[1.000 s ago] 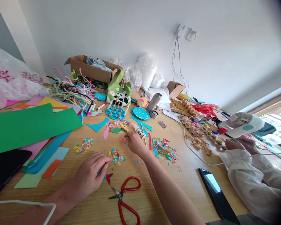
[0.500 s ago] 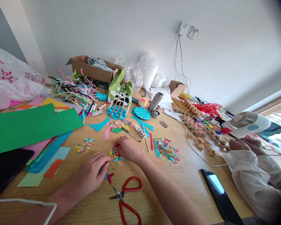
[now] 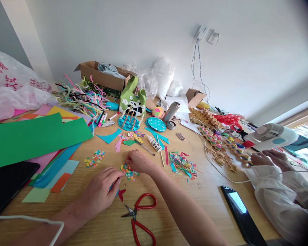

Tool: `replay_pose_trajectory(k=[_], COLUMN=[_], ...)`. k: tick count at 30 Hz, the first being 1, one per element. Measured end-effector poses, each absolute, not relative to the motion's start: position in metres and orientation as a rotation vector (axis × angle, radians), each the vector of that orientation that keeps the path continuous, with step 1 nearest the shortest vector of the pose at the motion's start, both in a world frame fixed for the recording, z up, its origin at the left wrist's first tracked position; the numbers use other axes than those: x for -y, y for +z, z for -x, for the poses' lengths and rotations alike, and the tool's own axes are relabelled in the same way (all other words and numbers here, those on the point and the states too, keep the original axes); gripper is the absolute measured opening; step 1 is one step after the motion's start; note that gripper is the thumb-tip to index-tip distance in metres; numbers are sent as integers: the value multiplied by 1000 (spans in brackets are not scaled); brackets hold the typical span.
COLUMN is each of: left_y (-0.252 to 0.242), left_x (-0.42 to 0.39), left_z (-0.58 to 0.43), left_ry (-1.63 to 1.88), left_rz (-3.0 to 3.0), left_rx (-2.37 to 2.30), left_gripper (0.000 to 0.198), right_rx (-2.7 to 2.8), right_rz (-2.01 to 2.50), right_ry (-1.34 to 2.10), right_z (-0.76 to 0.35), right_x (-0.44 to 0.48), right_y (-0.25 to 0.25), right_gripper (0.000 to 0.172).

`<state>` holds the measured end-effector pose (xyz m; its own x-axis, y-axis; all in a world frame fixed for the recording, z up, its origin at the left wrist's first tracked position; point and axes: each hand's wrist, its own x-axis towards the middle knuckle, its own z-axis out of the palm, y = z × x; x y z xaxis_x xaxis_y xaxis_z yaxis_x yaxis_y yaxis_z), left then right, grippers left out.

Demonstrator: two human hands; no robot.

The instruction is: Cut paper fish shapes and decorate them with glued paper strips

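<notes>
My left hand [image 3: 104, 187] is closed over a small blue paper cutout with a dark red forked tail [image 3: 122, 194], much like a fish. Most of the cutout lies hidden under the fingers. My right hand [image 3: 138, 161] reaches down to the far edge of a small heap of coloured paper dots [image 3: 129, 173]. Its fingers are curled together, and whatever they may pinch is hidden. Red-handled scissors [image 3: 134, 214] lie with parted blades just in front of the cutout. A second patch of paper dots [image 3: 94, 159], in an oval shape, is to the left.
Coloured paper sheets [image 3: 38, 138] cover the left side. A glue bottle [image 3: 154, 143], a wooden stick [image 3: 161, 152] and paper scraps [image 3: 181, 163] lie beyond my right hand. A phone [image 3: 242, 213] lies at right, near another person's hands [image 3: 270, 159] and a white fan [image 3: 270, 135].
The view has shifted very slightly. Both hands keep nearly the same places over the cutout and the dots.
</notes>
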<state>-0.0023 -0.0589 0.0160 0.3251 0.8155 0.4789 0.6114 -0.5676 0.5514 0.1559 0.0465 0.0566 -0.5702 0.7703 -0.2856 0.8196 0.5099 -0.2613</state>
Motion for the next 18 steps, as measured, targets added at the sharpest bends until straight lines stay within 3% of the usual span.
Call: replay_pose_trajectory(k=[8, 18], left_y=[18, 11], left_x=[59, 58], left_z=[2, 3], left_ry=[1049, 1085], left_rz=[-2318, -2308], left_rx=[-1276, -1238], left_gripper=[21, 21], right_rx=[-2614, -2579], right_rz=[-1493, -1588], right_ry=[-716, -675], right_z=[-177, -230], right_x=[-58, -36], right_y=[52, 61], right_gripper=[16, 14])
